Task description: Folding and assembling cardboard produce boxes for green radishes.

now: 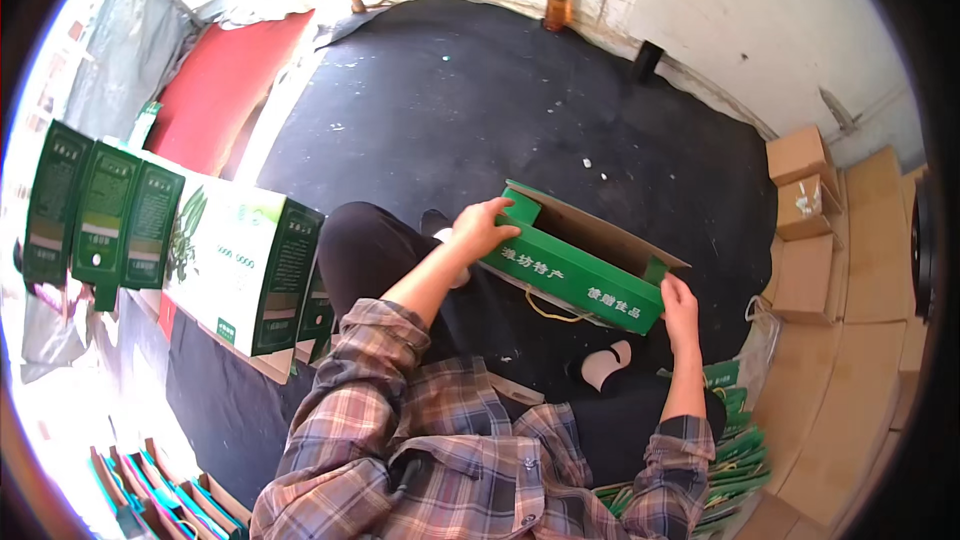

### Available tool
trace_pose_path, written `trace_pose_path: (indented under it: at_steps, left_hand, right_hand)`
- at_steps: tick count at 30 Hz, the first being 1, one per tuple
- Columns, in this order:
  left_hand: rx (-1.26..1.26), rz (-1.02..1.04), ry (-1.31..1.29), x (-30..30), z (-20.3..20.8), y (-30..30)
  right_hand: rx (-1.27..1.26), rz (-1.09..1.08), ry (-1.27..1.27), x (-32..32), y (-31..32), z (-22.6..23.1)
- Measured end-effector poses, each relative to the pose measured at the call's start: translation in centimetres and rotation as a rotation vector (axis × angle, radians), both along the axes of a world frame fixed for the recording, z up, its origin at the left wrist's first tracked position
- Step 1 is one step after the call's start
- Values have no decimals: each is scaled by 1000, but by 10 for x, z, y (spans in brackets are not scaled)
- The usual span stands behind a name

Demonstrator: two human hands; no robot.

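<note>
In front of my lap is a long green gift box (570,278) with white lettering on its near side and a brown cardboard inside. Its top stands open, with small green flaps folded at both ends. A yellow cord handle (550,308) hangs from the near side. My left hand (482,231) grips the box's left end, fingers over the top corner. At the right end, my right hand (680,310) holds the corner, thumb and fingers against the edge; part of its grip is hidden.
Flat green-and-white printed cartons (225,260) are stacked at the left. Brown cardboard boxes (800,270) line the right wall. Green folded boxes with cords (730,460) lie by my right arm. A jar (557,8) stands at the far edge of the black floor sheet (420,90).
</note>
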State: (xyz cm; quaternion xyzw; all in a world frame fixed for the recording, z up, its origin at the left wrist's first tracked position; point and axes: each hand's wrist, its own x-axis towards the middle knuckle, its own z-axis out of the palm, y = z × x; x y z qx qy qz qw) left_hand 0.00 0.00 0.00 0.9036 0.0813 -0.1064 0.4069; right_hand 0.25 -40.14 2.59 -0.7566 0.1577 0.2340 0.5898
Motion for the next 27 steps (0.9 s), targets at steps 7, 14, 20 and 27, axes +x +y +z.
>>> trace_pose_path:
  at_steps: [7,14,20,27]
  left_hand:
    - [379,-39,-415,-14,-4,-36]
    - [573,-472,-300,-31,18,-46]
    - [574,-504,-216,-29,11,-40]
    - [603,-472,-261,-30,4,-42]
  right_hand:
    - [-926,584,-570,-46,37,15]
    - [-1082,578,-611,-43,44,1]
    - [-1046,586,-638,-40,44,-5]
    - [-1059,630,-577,-46,46,-7]
